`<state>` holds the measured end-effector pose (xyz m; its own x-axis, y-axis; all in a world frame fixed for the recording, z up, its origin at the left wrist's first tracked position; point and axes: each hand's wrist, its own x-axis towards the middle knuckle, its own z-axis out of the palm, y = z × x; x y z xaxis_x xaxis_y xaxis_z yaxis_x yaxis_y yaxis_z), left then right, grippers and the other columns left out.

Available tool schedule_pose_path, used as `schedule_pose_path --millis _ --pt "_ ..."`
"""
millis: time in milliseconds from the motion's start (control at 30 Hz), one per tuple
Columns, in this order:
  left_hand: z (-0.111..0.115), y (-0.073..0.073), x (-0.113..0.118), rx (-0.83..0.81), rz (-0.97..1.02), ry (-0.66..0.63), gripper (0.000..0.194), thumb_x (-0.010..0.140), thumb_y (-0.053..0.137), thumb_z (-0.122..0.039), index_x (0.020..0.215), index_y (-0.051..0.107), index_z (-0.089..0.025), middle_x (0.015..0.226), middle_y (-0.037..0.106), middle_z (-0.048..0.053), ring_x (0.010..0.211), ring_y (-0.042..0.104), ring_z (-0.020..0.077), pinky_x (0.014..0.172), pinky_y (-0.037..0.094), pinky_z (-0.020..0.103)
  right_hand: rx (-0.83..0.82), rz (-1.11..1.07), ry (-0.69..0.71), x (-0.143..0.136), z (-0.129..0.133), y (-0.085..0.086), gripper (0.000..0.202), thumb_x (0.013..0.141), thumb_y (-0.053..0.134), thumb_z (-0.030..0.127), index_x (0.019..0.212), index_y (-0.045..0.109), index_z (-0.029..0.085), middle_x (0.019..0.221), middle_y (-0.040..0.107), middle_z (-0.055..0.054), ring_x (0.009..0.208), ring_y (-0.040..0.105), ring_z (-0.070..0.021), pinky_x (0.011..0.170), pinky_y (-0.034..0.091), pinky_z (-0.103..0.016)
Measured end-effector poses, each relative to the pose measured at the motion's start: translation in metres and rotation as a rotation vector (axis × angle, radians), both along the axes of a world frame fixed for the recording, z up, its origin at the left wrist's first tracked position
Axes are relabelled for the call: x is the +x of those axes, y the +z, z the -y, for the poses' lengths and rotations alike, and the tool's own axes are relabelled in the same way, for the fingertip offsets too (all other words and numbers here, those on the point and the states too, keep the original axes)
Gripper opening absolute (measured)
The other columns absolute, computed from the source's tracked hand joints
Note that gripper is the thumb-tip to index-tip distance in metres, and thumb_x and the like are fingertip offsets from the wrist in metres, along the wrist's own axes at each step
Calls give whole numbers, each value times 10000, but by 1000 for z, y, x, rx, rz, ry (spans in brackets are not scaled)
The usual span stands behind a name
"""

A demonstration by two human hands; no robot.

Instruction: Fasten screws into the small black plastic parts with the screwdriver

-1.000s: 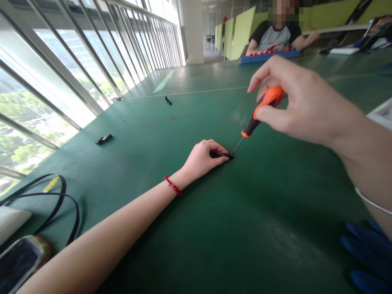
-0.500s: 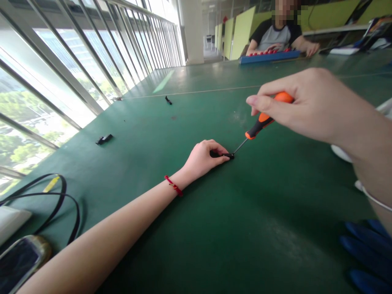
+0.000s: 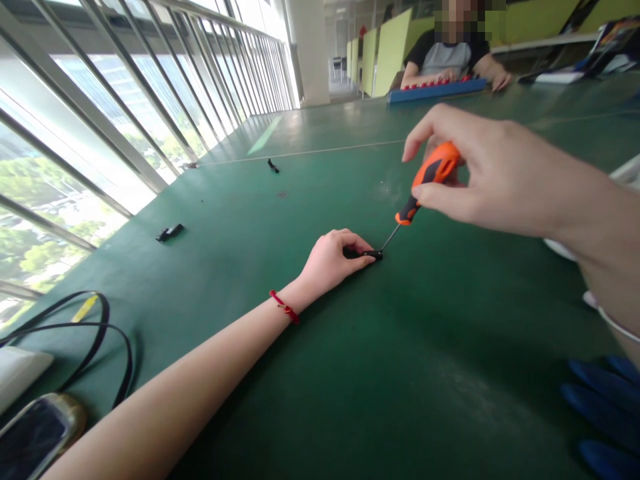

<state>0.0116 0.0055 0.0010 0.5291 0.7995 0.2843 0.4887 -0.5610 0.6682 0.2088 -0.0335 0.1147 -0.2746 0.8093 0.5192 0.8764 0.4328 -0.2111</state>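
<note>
On the green table [image 3: 240,253], my left hand [image 3: 337,260] pinches a small black part [image 3: 374,255] between thumb and fingers. An orange and black screwdriver [image 3: 434,167] slants down to the left, and its metal tip meets the end of that part. My right hand [image 3: 490,167] holds the screwdriver by the handle; the thumb lies along the near side, while the index finger is raised off it. Other fingers of this hand are partly hidden behind the handle.
Two small black pieces [image 3: 170,233] [image 3: 273,166] lie to the left and farther back. A phone [image 3: 43,430] and black cable [image 3: 105,320] are at lower left, a blue glove [image 3: 603,407] at lower right. Across the table, a person [image 3: 447,60] sits behind a blue tray [image 3: 435,91].
My right hand has changed its grip: the index finger has lifted away and the thumb has come lower on the handle. The screwdriver stands slightly steeper. My left hand stays in place.
</note>
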Motion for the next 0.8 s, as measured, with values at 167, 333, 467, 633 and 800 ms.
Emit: schedule_pose_path --millis 167,333,467,633,800 --pt "0 0 1 5 -8 6 128 739 660 -267 808 712 -173 807 667 24 755 593 141 716 473 266 0 -2 -5 0 1 0 167 792 543 380 785 600 223 499 411 55 459 334 -63 489 254 -245" --pt "0 0 0 1 -3 2 123 740 657 -256 811 712 -171 810 668 21 757 594 138 715 472 261 12 9 13 0 1 -2 208 765 590 416 861 568 233 590 481 47 499 406 -73 487 289 -242" --pt "0 1 1 4 -6 11 130 737 661 -263 813 713 -172 817 668 25 757 595 140 713 475 259 11 -10 24 -1 2 -2 202 828 514 408 792 586 222 522 412 50 449 338 -56 473 262 -242" --pt "1 1 1 4 -9 0 122 735 664 -262 804 714 -174 811 671 25 757 599 142 714 477 257 30 -5 38 -2 3 -2 216 790 547 426 871 597 233 580 494 48 513 411 -76 505 288 -237" --pt "1 0 1 3 -5 1 128 737 663 -269 809 714 -176 817 671 28 756 602 142 716 483 260 17 -21 40 -1 4 -1 163 792 526 355 837 624 233 519 454 50 437 308 -59 482 256 -242"
